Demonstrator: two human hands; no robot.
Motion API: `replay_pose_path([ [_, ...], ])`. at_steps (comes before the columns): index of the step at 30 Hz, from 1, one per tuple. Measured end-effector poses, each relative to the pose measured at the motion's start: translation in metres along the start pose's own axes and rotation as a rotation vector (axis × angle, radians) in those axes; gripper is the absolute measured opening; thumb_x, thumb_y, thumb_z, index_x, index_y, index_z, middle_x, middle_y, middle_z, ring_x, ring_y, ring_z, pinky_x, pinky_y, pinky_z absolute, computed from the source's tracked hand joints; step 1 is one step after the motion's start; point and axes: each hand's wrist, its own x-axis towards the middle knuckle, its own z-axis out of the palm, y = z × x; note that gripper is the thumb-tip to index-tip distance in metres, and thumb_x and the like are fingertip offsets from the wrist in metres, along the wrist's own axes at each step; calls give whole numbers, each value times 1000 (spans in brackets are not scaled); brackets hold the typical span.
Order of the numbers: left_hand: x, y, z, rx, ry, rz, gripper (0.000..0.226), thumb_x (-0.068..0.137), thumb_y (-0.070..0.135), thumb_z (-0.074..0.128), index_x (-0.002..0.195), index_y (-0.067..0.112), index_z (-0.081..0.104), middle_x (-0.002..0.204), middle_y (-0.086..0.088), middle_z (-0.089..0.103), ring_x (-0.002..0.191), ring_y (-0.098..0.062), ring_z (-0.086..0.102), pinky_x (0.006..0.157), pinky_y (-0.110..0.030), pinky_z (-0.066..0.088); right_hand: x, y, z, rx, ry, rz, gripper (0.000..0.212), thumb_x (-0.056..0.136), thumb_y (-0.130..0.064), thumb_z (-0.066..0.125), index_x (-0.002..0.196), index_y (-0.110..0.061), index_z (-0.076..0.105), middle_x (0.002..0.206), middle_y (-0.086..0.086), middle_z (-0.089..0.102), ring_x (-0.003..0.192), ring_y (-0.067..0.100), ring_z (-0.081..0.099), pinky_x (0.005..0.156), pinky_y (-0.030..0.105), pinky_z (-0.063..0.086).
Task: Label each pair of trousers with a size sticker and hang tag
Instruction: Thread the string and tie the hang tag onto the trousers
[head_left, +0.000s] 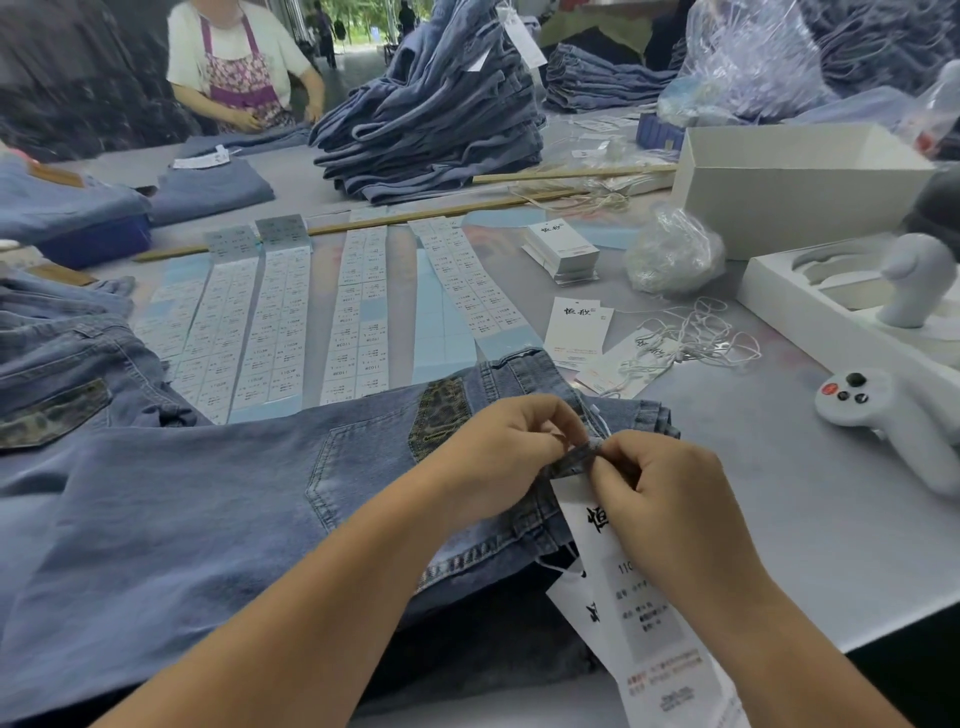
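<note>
A pair of blue jeans (208, 509) lies flat before me, waistband to the right, with a leopard-print patch above its back pocket. My left hand (498, 447) pinches a belt loop (571, 460) lifted off the waistband. My right hand (670, 499) pinches the other side of the same loop, with a thin white string by my fingers. Two white hang tags (644, 618) with black printing hang below my right hand over the table edge. Strips of size stickers (280, 322) lie in rows beyond the jeans.
Loose hang tags (576, 327) and white strings (691, 338) lie to the right, with a tag stack (561, 249) behind. A white controller (883, 410), white boxes (795, 182) and a tall jeans pile (431, 119) stand around. Another person (239, 62) works at the far side.
</note>
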Motion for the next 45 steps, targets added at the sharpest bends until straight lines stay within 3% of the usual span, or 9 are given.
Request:
replay_pose_path([
  [6, 1, -8, 2, 202, 73, 105, 14, 96, 21, 59, 96, 30, 70, 61, 22, 58, 54, 8, 50, 52, -6, 35, 0, 0, 6, 68, 68, -35, 10, 89, -14, 68, 82, -16, 75, 73, -7, 69, 68, 11, 61, 62, 30, 49],
  [14, 1, -8, -2, 245, 123, 116, 19, 94, 24, 63, 78, 33, 66, 55, 30, 56, 52, 9, 50, 49, -6, 34, 2, -1, -2, 95, -25, -50, 7, 86, -19, 72, 86, -23, 77, 71, -14, 69, 69, 1, 62, 61, 9, 44],
  [19, 4, -14, -6, 11, 195, 7, 15, 89, 24, 59, 76, 23, 66, 59, -2, 58, 53, -12, 45, 51, -24, 36, 5, 4, -20, 115, -172, -15, 13, 83, -18, 72, 79, -30, 69, 68, -15, 66, 58, 5, 58, 54, 15, 45],
  [22, 5, -15, -7, -135, 241, -47, 13, 80, 27, 54, 70, 20, 59, 57, 4, 51, 56, -15, 44, 59, -29, 34, 7, 3, -28, 49, -251, -32, 20, 82, -13, 68, 81, -31, 60, 71, -14, 65, 58, 5, 54, 55, 16, 43],
  [26, 7, -13, -6, -311, 265, -89, 14, 87, 14, 47, 75, 14, 55, 76, 3, 72, 49, -11, 48, 56, -28, 37, 11, -1, -38, -31, -350, -35, 23, 77, -12, 63, 79, -32, 52, 71, -12, 63, 58, 6, 52, 55, 18, 43],
  [30, 3, -4, -1, -655, 199, -98, 9, 83, 15, 48, 76, 11, 49, 90, -12, 76, 42, -11, 40, 43, -20, 38, 17, -5, -45, 252, -428, 98, 26, 80, -1, 59, 73, -25, 64, 61, 1, 63, 48, 7, 46, 45, 14, 36],
  [33, 1, 0, 1, -761, 175, -93, 19, 92, 10, 41, 76, 12, 50, 81, -11, 74, 42, -12, 37, 44, -22, 36, 22, -5, -45, 577, -470, 268, 36, 84, 13, 49, 69, -10, 72, 56, 9, 58, 42, 10, 40, 41, 16, 32],
  [38, -1, 2, 2, -501, 203, 21, 19, 94, 3, 43, 81, 13, 53, 60, 0, 60, 44, -13, 37, 49, -28, 29, 27, -1, -42, 845, -503, 405, 39, 83, 14, 40, 74, -1, 75, 65, 16, 57, 48, 17, 36, 44, 22, 29],
  [45, -10, 1, 9, 114, 190, 237, 13, 87, 26, 45, 77, 29, 53, 51, 14, 47, 43, -4, 33, 44, -20, 27, 31, -8, -40, 947, -572, 522, 23, 69, 2, 61, 87, -6, 72, 70, 16, 47, 40, 13, 29, 40, 20, 29],
])
